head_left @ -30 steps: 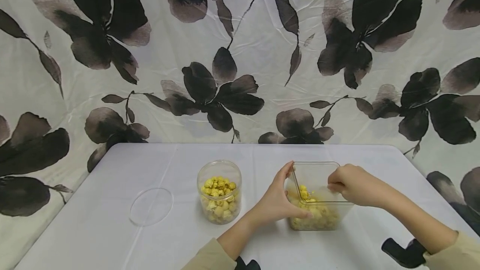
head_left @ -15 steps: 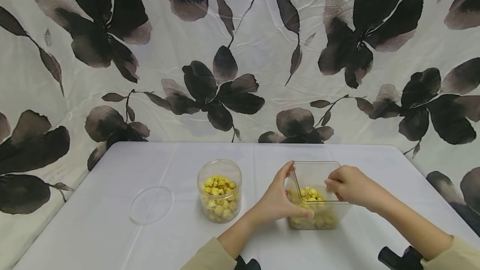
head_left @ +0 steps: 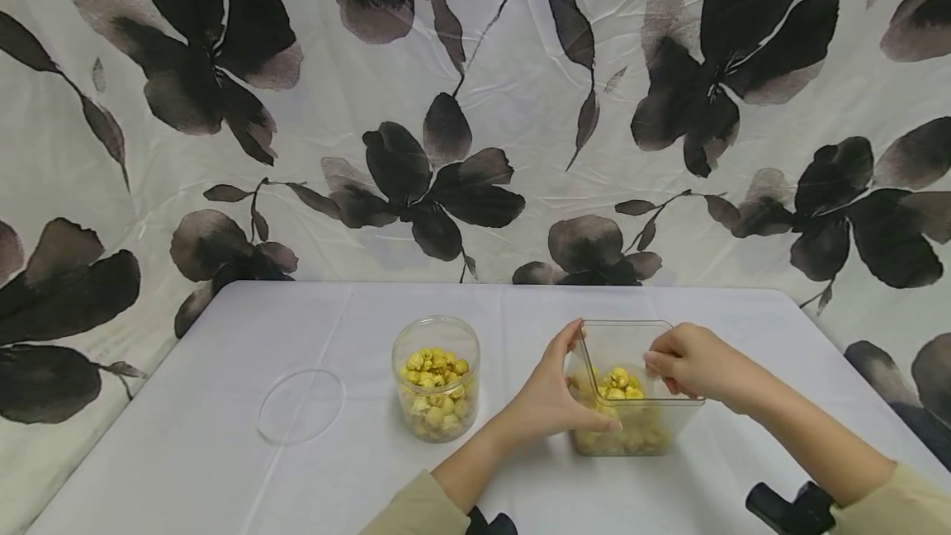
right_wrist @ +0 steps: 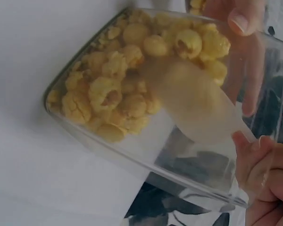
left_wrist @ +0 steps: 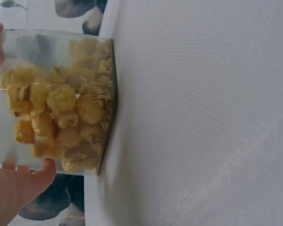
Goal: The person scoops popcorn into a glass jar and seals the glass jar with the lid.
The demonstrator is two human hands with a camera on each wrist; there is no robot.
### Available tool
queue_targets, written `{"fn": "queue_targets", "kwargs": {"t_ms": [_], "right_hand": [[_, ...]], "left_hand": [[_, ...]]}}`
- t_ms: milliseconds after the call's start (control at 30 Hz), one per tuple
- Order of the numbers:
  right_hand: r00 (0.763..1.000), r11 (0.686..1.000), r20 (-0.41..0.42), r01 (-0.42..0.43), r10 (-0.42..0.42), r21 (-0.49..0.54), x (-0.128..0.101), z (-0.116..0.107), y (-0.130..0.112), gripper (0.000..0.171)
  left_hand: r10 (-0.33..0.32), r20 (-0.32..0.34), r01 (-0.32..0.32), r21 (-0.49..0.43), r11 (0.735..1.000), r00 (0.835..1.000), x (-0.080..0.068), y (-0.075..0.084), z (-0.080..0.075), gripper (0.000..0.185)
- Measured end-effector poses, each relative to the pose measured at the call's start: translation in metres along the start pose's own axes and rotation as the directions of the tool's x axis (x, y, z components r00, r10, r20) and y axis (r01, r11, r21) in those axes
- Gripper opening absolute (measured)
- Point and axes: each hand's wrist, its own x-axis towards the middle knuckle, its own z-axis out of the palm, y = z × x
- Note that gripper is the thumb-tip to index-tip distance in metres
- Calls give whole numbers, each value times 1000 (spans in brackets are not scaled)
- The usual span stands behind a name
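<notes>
A: Where's the square container (head_left: 635, 403) seen?
B: Lower centre-right of the head view, on the white worktop (head_left: 223, 436), w/ yellow popcorn (head_left: 618, 382) inside. It's tilted, near edge down.
A: Left hand (head_left: 546, 399)?
B: Pressed against the container's left wall; thumb up at the far corner, fingers (head_left: 603, 424) curled along the near side. In the left wrist view a fingertip (left_wrist: 45, 172) is seen on the clear wall.
A: Right hand (head_left: 691, 366)?
B: The right rim is pinched btw. thumb & curled fingers (right_wrist: 262, 160); a scoop-like clear piece inside is seen in the right wrist view, but what it is can't be told.
A: Anything else?
B: A round jar (head_left: 436, 390) of popcorn stands just left of the left hand, lid off. A clear lid (head_left: 300, 407) lies flat further left, well apart.
</notes>
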Motion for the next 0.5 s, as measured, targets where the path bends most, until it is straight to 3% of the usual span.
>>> {"fn": "queue_targets", "kwargs": {"t_ms": [233, 500], "right_hand": [[999, 998, 35, -4, 2, 66, 3, -3, 2, 25], [998, 998, 57, -12, 8, 68, 0, -7, 3, 27]], "left_hand": [[-1, 2, 1, 2, 1000, 1000, 1, 1, 0, 118], [2, -3, -2, 20, 1000, 1000, 0, 0, 0, 118]]}}
